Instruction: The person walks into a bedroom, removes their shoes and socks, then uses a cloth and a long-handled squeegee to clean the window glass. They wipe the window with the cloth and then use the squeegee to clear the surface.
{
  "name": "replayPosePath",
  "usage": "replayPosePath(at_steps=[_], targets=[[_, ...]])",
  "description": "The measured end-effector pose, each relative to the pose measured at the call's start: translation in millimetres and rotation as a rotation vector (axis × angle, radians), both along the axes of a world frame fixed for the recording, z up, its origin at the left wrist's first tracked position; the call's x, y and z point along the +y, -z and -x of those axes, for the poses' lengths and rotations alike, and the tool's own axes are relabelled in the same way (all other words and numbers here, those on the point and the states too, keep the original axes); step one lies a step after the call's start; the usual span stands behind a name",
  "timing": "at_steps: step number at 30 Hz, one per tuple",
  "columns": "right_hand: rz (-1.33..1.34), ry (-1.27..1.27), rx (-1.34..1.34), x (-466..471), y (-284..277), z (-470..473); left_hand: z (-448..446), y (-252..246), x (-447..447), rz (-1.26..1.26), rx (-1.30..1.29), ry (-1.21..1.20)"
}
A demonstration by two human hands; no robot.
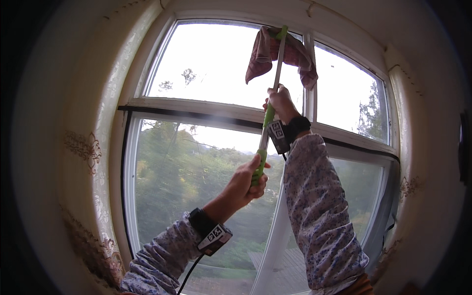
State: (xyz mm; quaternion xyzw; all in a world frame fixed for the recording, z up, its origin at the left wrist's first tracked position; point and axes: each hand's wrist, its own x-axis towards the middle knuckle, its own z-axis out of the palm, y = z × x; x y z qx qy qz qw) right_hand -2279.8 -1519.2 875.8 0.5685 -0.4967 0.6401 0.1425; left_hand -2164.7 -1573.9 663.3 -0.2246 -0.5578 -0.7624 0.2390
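My left hand (pixel 245 180) is closed around the lower green grip of a telescopic pole (pixel 279 66). Higher up, my right hand (pixel 282 101) grips the same pole near its green collar. A reddish-brown cloth (pixel 263 55) hangs draped over the green head at the pole's top, its ends drooping on both sides. The cloth lies in front of the upper window pane (pixel 214 62), close to the upright window bar (pixel 309 73). Whether it touches the glass, I cannot tell. Both wrists carry black straps with small boxes.
Below the upper panes, a white crossbar (pixel 199 107) with a black strip spans the window. Large lower panes (pixel 177 184) show trees outside. Patterned curtains hang at the left (pixel 105 140) and right (pixel 407 147). A cable (pixel 190 271) trails from the left wrist box.
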Motion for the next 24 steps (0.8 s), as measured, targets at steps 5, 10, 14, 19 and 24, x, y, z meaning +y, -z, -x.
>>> replayPosePath(at_steps=[5, 10, 14, 19, 24], targets=[[-0.012, -0.029, -0.092, 0, 95, 25, 17, 94, 1, 0.039, -0.132, -0.012], [-0.169, -0.125, -0.195, -3, 217, 17, -10, 207, -3, -0.013, -0.278, -0.091], [-0.154, -0.221, -0.247, 0, 286, -13, -53, 275, 4, 0.003, -0.373, -0.132], [-0.322, -0.339, -0.377, 21, 345, -70, -127, 325, 36, -0.116, -0.519, -0.262], [-0.31, -0.398, -0.309, 18, 342, -96, -166, 324, 40, -0.202, -0.524, -0.305]])
